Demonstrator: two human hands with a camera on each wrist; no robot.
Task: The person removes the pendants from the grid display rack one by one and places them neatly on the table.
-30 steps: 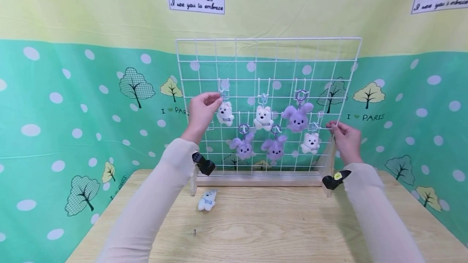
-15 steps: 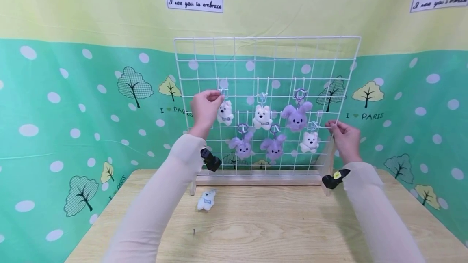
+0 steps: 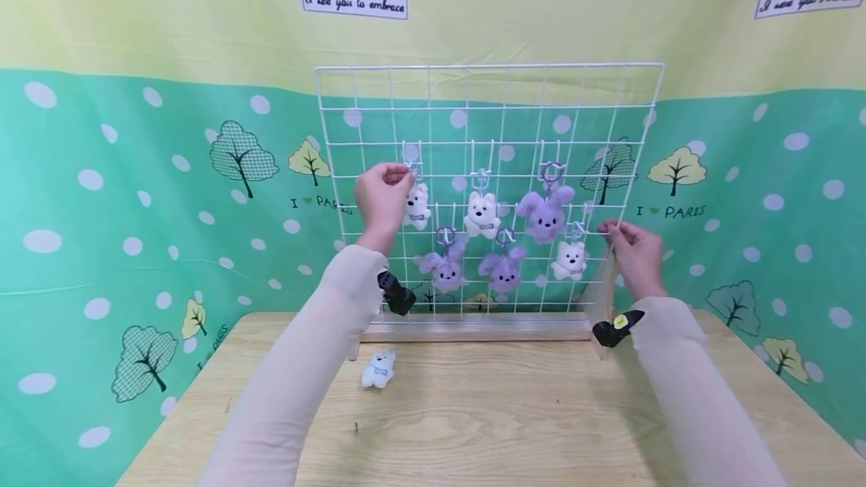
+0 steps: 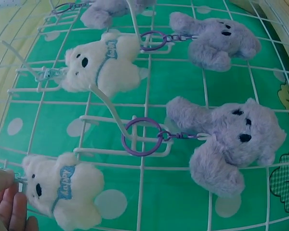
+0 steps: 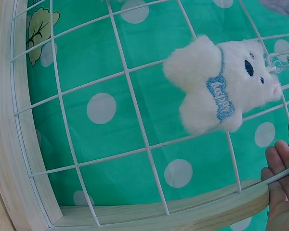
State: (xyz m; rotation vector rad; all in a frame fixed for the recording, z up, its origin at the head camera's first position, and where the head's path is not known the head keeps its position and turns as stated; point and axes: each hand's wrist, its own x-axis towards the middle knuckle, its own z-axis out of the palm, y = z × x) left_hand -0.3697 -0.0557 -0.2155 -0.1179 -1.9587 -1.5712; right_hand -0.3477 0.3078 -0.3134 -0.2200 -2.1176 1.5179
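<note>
A white wire grid rack stands upright with plush keychains hung on its hooks. My left hand pinches the light blue clasp of a white bear keychain at the upper left hook. In the left wrist view that bear hangs beside my fingertips. On the right, my right hand holds the grid's side edge, near another white bear keychain. The right wrist view has the fingers around the edge wire, apart from that bear.
Another white bear and several purple bunny keychains hang between my hands. One white bear keychain lies on the wooden table before the rack's left foot. A small dark object lies nearer. A patterned cloth hangs behind.
My left hand and forearm have shifted slightly right relative to the rack, still at the bear's clasp. The head view has drifted a little. My right hand keeps its place on the grid.
</note>
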